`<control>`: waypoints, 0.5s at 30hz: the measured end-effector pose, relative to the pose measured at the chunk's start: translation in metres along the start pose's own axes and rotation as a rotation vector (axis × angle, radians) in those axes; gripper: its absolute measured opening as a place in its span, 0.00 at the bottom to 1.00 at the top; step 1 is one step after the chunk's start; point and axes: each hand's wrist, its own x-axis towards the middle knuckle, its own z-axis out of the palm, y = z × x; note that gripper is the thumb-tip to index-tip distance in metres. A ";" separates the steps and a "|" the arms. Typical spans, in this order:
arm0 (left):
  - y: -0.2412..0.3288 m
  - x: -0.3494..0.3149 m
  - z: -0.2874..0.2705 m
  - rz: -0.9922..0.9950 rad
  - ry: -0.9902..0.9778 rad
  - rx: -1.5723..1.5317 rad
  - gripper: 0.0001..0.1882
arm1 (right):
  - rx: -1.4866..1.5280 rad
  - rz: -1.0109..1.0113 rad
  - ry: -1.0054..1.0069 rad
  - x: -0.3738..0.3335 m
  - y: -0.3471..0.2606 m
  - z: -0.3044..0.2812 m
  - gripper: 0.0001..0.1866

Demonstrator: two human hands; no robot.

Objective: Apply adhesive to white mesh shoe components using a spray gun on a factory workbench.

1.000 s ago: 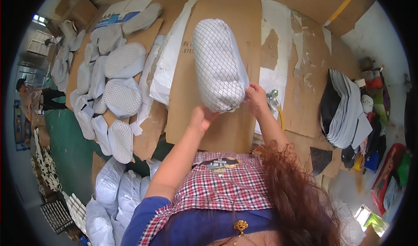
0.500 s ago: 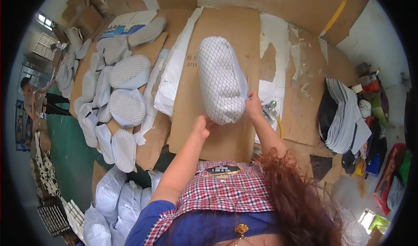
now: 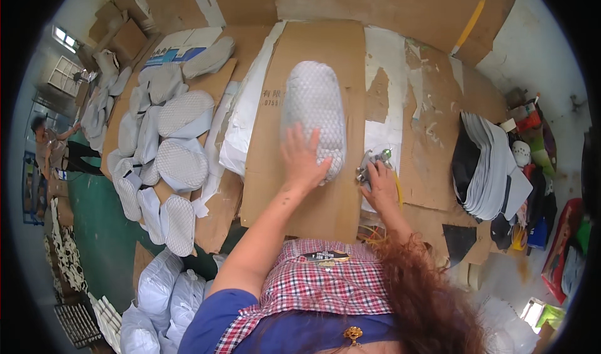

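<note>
A whitish-grey oblong pad [image 3: 320, 100] with a quilted diamond pattern lies on the cardboard-covered table in front of me. My left hand [image 3: 303, 160] rests on the pad's near left part, fingers spread and pressed flat. To the right of the pad, my right hand [image 3: 379, 185] has its fingers curled around a small metal spray gun [image 3: 384, 156] with a yellow hose. The hand covers part of the gun, so its grip shows only partly.
Several similar quilted pads [image 3: 181, 164] are heaped at the left. A fanned stack of grey sheets [image 3: 487, 166] lies at the right, near assorted items by the wall. White bags [image 3: 158, 285] stand at lower left. Another person [image 3: 50, 144] is at the far left.
Both hands held the pad raised and tilted; now it lies on the cardboard. My left hand has moved onto its top. My right hand has let go and moved to the spray gun.
</note>
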 end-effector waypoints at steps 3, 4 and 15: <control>-0.005 -0.003 0.003 -0.026 -0.185 0.185 0.39 | -0.028 -0.022 -0.056 -0.001 -0.003 0.004 0.33; -0.003 -0.001 0.001 -0.070 -0.262 0.234 0.39 | -0.052 -0.005 -0.107 0.001 -0.002 0.003 0.33; 0.013 0.120 -0.012 0.235 0.199 0.234 0.34 | 0.924 0.153 0.054 -0.054 -0.029 -0.193 0.22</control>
